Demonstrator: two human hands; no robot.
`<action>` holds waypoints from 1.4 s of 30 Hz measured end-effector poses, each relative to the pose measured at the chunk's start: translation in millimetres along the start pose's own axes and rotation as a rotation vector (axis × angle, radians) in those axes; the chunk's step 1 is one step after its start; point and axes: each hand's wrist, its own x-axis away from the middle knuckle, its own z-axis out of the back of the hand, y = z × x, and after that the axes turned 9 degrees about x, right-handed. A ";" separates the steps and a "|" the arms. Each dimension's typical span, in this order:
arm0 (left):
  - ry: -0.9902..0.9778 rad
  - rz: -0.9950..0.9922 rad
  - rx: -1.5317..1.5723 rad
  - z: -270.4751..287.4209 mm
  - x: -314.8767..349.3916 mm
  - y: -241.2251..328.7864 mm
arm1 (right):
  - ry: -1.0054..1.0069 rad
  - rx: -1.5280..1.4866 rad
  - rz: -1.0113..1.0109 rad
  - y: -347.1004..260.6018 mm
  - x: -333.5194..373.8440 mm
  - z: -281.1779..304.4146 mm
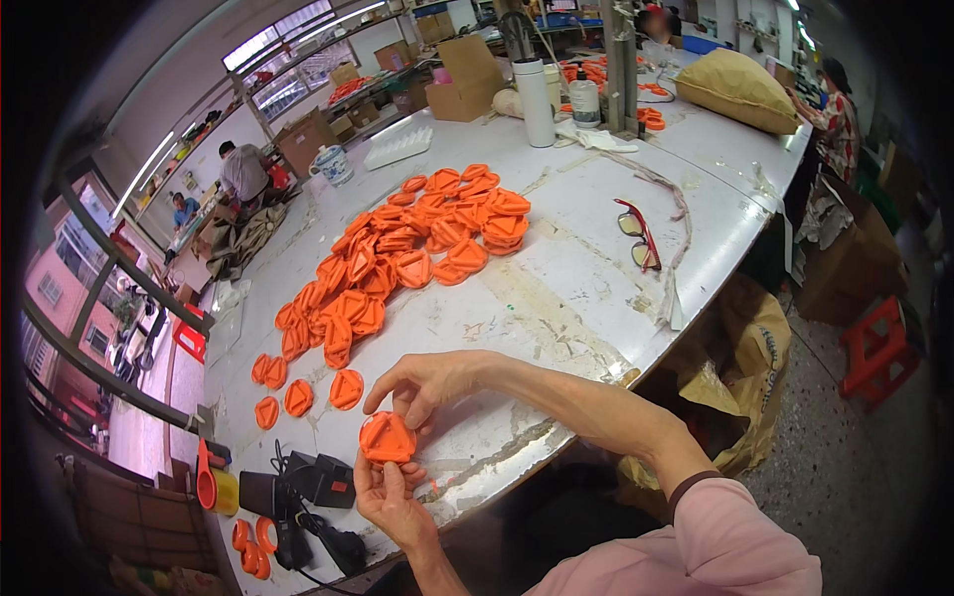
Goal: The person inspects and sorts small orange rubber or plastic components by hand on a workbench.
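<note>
Near the table's front edge, my left hand (394,502) pinches a round orange plastic disc (388,439) from below, thumb on its face. The disc is tilted up and shows a raised triangle in its middle. My right hand (434,382) bends over the disc from above, its fingertips at the upper edge, the index finger lifted slightly apart. A few loose orange discs (346,389) lie just beyond my hands. Farther back spreads a big heap of the same orange discs (397,238).
Left of my hands are black power adapters (320,481) with cables, a yellow-orange cup (219,489) and several orange rings (260,536). Red-framed glasses (639,236) and a cord lie at right. A white flask (534,104) and stuffed sack (737,91) stand behind. Other people work farther off.
</note>
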 end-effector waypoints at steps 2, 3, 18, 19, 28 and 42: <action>-0.007 -0.006 0.002 1.0 -0.3 -1.0 | 0.012 -0.010 -0.001 -0.1 1.6 0.8; -0.016 -0.005 0.000 0.3 -0.2 -0.9 | 0.015 -0.020 0.002 -0.6 2.1 1.8; -0.017 -0.012 -0.094 -1.7 -2.3 -0.9 | 0.044 0.105 0.009 -4.8 0.3 5.9; -0.009 -0.007 -0.113 -2.2 -1.8 0.8 | 0.066 0.092 -0.029 -7.8 -0.2 4.1; 0.003 0.014 -0.099 0.8 0.4 3.3 | 0.072 0.060 -0.100 -7.6 -0.4 2.4; 0.033 0.011 -0.066 -1.7 -1.3 5.4 | 0.070 0.057 -0.093 -13.6 0.6 1.8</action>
